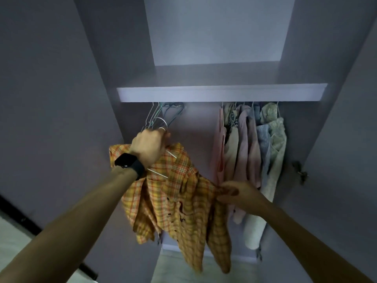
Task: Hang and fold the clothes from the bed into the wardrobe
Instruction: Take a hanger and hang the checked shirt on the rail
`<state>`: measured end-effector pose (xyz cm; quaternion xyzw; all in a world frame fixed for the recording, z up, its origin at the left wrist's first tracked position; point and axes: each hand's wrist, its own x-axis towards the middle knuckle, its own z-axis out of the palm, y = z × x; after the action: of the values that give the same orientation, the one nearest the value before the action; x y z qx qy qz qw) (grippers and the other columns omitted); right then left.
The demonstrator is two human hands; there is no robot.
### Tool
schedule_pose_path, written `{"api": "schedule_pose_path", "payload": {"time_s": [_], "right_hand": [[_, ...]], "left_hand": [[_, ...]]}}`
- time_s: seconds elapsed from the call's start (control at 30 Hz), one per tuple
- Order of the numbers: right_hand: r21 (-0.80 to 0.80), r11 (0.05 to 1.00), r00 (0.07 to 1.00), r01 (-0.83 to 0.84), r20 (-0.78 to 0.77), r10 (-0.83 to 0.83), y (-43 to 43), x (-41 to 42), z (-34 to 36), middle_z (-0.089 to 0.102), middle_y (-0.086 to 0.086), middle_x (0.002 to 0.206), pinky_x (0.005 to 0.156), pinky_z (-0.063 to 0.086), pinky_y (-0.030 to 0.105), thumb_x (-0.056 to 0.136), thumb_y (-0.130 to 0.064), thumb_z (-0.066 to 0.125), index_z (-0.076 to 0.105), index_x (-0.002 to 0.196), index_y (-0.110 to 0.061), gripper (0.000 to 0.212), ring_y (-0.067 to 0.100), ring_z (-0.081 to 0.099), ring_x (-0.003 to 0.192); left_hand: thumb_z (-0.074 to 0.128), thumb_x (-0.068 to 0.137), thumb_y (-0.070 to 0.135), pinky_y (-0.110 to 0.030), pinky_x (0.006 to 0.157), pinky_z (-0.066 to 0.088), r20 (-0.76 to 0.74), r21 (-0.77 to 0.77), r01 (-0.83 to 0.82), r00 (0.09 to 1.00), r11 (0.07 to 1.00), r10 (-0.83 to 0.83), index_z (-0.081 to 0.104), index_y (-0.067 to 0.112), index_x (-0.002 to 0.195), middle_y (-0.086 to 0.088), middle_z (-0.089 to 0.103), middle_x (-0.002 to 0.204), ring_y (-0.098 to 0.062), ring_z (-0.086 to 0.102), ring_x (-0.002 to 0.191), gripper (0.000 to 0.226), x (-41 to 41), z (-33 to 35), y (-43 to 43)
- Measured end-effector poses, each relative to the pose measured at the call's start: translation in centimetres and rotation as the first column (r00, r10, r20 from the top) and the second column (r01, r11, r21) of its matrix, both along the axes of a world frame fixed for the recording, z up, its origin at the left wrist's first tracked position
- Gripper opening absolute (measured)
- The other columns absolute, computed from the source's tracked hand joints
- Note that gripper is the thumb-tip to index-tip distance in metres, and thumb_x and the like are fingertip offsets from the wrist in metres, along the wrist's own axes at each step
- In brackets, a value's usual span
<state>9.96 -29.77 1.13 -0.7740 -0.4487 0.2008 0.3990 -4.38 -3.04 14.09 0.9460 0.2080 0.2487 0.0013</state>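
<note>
Hanging step: the shirt (183, 203) is held in the wardrobe (222, 94) on a hanger (158, 173) gripped by the left hand (149, 147); its edge is apparently pinched by the right hand (238, 193). The hanger must next be hooked up.

Inside the wardrobe (200, 144), a shelf (221, 94) is seen across the top. Just beneath it, bare hangers (161, 117) are bunched at the left and a row of garments (251, 152) is hung at the right. In front, between the two, the shirt (183, 201) is carried on its hanger (161, 173), which is gripped from above by the left hand (148, 147), just under the bare hangers. The shirt's right edge is pinched by the right hand (237, 193).
</note>
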Motion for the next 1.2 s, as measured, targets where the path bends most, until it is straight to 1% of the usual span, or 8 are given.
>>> {"api": "schedule_pose_path", "payload": {"time_s": [0.27,0.43,0.57,0.67,0.8,0.9,1.0,1.2], "right_hand": [[0.029,0.975,0.956,0.219,0.193,-0.22,-1.8,2.9,-3.2,0.06,-0.011,0.058,0.055,0.041,0.016,0.095,-0.026,0.069,0.06,0.067,-0.029,0.029,0.002,0.059,0.059],[-0.018,0.929,0.907,0.369,0.222,-0.357,-3.7,4.6,-3.3,0.065,-0.016,0.086,0.068,0.043,0.013,0.097,-0.03,0.065,0.062,0.097,-0.038,0.009,0.012,0.065,0.084],[0.261,0.9,0.902,0.35,0.164,-0.398,-0.5,1.9,-0.4,0.069,-0.012,0.104,0.081,0.051,0.021,0.099,-0.037,0.059,0.068,0.122,-0.026,0.027,0.01,0.066,0.098],[0.284,0.936,0.911,0.206,0.294,-0.289,1.9,-0.8,2.2,0.067,-0.015,0.107,0.079,0.05,0.019,0.092,-0.056,0.061,0.067,0.127,-0.027,0.046,0.002,0.061,0.093],[0.283,0.957,0.856,0.068,0.476,-0.202,3.7,-2.0,3.4,0.074,0.003,0.091,0.072,0.055,0.037,0.097,-0.021,0.066,0.077,0.103,-0.007,0.018,0.015,0.067,0.079],[0.356,0.933,0.893,0.056,0.4,-0.206,3.6,-2.6,2.6,0.066,-0.008,0.072,0.062,0.049,0.024,0.099,-0.02,0.063,0.074,0.086,-0.005,0.023,0.005,0.06,0.065],[0.386,0.922,0.902,0.037,0.384,-0.197,3.3,-3.5,2.1,0.068,-0.006,0.077,0.064,0.045,0.017,0.096,-0.021,0.068,0.075,0.088,-0.006,0.019,0.006,0.061,0.069],[0.396,0.916,0.876,0.069,0.415,-0.245,3.7,-3.2,1.8,0.061,0.011,0.07,0.06,0.047,0.04,0.098,-0.008,0.062,0.068,0.081,0.003,0.022,0.022,0.056,0.064]], "left_hand": [[0.048,0.103,0.03,-0.044,0.063,0.05,0.09,-0.03,-0.069,0.993,0.997,0.072,0.06,0.015,0.111,-0.019,0.069,0.091,-0.047,0.063,0.08,0.021,-1.1,-0.9,2.6],[0.049,0.102,0.032,-0.045,0.065,0.053,0.12,-0.086,0.001,0.993,0.996,0.01,0.062,0.018,0.111,-0.019,0.069,0.085,-0.046,0.064,0.077,0.021,-1.1,-1.1,2.1],[0.045,0.104,0.036,-0.043,0.063,0.048,0.081,-0.021,0.041,0.996,0.999,-0.039,0.063,0.018,0.112,-0.021,0.069,0.087,-0.048,0.064,0.079,0.027,0.6,-1.8,-0.9],[0.042,0.104,0.036,-0.041,0.063,0.048,0.017,0.014,0.09,0.996,0.996,-0.09,0.062,0.019,0.114,-0.015,0.071,0.092,-0.045,0.066,0.082,0.028,1.7,-2.2,-2.8],[0.046,0.104,0.03,-0.036,0.062,0.048,0.0,0.019,0.131,0.991,0.991,-0.131,0.061,0.019,0.115,-0.007,0.072,0.093,-0.036,0.068,0.083,0.022,2.1,-2.7,-4.2],[0.049,0.102,0.024,-0.033,0.059,0.037,0.013,0.032,0.076,0.997,0.997,-0.076,0.06,0.02,0.115,-0.008,0.071,0.09,-0.039,0.066,0.078,0.017,1.7,-3.1,-4.5],[0.049,0.101,0.021,-0.034,0.059,0.036,0.008,0.019,0.038,0.999,0.999,-0.038,0.059,0.02,0.117,-0.008,0.07,0.089,-0.041,0.065,0.078,0.019,1.3,-3.7,-4.6],[0.048,0.101,0.021,-0.034,0.057,0.035,-0.006,-0.01,0.051,0.999,0.999,-0.051,0.06,0.015,0.114,-0.012,0.069,0.082,-0.043,0.064,0.074,0.019,0.9,-4.6,-5.1]]}}
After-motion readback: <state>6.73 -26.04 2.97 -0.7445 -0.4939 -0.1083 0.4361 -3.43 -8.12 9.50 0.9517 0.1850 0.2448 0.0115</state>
